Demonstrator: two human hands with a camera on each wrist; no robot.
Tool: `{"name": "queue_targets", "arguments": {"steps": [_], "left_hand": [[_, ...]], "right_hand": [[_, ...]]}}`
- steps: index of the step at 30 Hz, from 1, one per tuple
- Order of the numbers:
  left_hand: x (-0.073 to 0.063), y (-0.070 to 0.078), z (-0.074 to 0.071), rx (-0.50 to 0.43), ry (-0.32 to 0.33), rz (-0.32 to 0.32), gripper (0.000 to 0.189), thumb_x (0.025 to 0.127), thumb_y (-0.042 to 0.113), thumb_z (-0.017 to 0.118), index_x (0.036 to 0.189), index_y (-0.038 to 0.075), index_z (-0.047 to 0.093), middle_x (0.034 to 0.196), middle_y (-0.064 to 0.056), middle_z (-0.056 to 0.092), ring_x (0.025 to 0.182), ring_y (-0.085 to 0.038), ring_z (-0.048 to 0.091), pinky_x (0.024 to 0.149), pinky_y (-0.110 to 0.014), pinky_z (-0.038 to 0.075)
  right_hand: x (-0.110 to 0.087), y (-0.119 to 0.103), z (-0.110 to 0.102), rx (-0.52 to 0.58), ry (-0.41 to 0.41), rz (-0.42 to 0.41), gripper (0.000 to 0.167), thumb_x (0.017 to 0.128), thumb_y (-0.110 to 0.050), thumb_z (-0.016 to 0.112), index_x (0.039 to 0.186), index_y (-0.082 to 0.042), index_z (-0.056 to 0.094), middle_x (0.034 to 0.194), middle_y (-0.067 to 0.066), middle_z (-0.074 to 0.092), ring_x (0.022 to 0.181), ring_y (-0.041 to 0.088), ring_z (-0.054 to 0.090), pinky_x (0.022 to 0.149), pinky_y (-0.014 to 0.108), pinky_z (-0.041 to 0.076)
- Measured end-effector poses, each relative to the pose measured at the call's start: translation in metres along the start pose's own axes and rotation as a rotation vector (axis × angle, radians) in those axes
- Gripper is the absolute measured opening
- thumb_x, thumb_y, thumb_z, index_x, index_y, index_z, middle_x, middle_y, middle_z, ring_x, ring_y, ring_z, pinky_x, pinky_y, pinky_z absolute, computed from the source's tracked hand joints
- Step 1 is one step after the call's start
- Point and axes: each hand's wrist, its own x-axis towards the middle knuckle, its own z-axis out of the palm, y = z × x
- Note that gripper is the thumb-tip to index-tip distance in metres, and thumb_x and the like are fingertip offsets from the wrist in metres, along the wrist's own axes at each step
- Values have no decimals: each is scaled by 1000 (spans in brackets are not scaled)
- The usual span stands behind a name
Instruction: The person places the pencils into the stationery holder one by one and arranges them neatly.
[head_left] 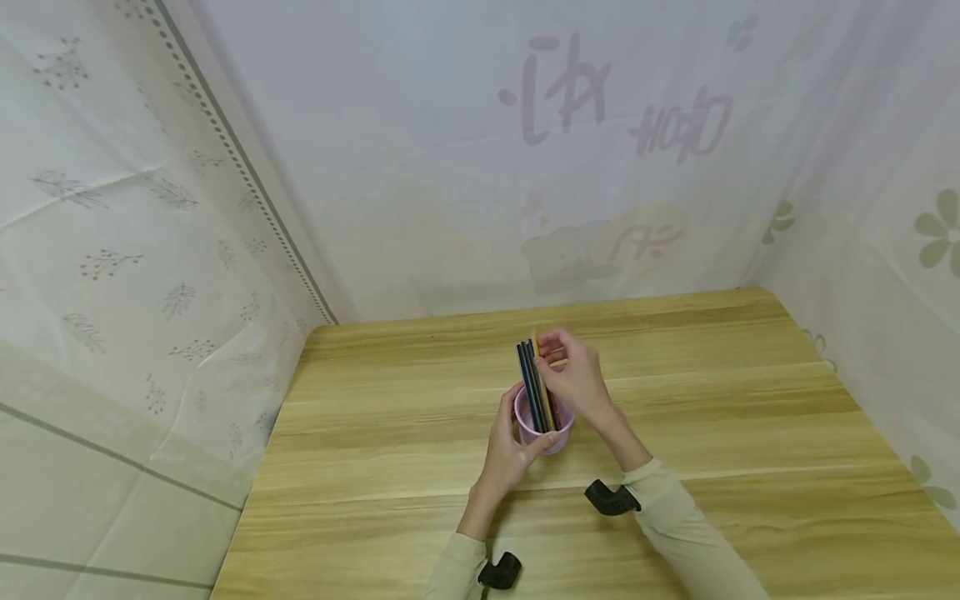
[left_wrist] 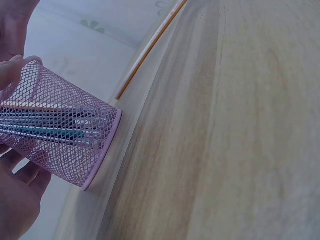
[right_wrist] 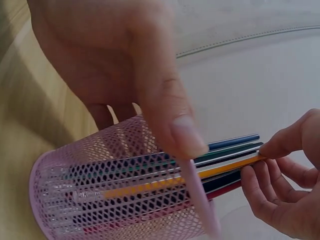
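My left hand grips a pink mesh pencil cup, its thumb at the rim. In the right wrist view the thumb presses over that rim. Several pencils stand in the cup, dark ones leaning to the left in the head view, with a red one low in the bunch. Between thumb and fingertips my right hand pinches a yellow pencil near its upper end. The yellow pencil's lower end shows through the mesh, inside the cup.
A wood-grain table lies under both hands. Pale printed curtains hang behind it and along both sides. Each wrist wears a black camera mount, one near the left sleeve and one near the right sleeve.
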Motion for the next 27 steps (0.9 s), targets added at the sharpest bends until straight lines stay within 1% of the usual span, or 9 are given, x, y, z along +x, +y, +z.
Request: {"name": "queue_targets", "arguments": {"steps": [7, 12, 17, 21, 24, 27], "left_hand": [[-1, 1, -1, 26, -17, -21, 87, 83, 17, 83, 154, 17, 33, 150, -10, 50, 134, -29, 53, 113, -53, 45], [-1, 1, -1, 33, -18, -36, 86, 83, 24, 83, 154, 21, 34, 150, -8, 50, 135, -27, 52, 115, -53, 43], [1, 1, 0, 31, -15, -23, 86, 83, 25, 83, 154, 20, 34, 149, -8, 51, 134, -27, 53, 114, -53, 43], [1, 1, 0, 24, -8, -29, 87, 82, 23, 84, 154, 21, 34, 149, -7, 52, 134, -26, 53, 115, -51, 43], [0, 1, 0, 27, 0, -23, 87, 82, 21, 84, 153, 19, 35, 149, -8, 52, 133, -27, 54, 115, -51, 44], [0, 1, 1, 30, 8, -10, 88, 81, 17, 85, 153, 14, 35, 148, -12, 52, 132, -30, 55, 113, -53, 45]], "right_hand": [[-4, 5, 2, -37, -26, 17, 22, 87, 2, 69, 109, 4, 65, 99, 19, 70, 86, 28, 69, 72, 29, 63], [-7, 6, -1, -61, -23, 36, 18, 89, 0, 69, 107, 2, 66, 98, 17, 70, 87, 27, 68, 74, 29, 63], [-9, 9, -8, -79, -5, 46, 20, 89, 0, 68, 109, 1, 68, 97, 16, 71, 87, 25, 68, 74, 27, 62], [-11, 14, -16, -85, 12, 47, 20, 89, 1, 68, 109, 2, 68, 96, 16, 71, 86, 25, 67, 73, 23, 60], [-13, 20, -22, -87, 18, 51, 19, 89, 1, 68, 108, 3, 68, 96, 16, 71, 85, 25, 67, 72, 20, 58], [-16, 25, -29, -97, 27, 61, 17, 89, 1, 68, 107, 2, 68, 94, 15, 71, 84, 25, 66, 71, 18, 57]]}}
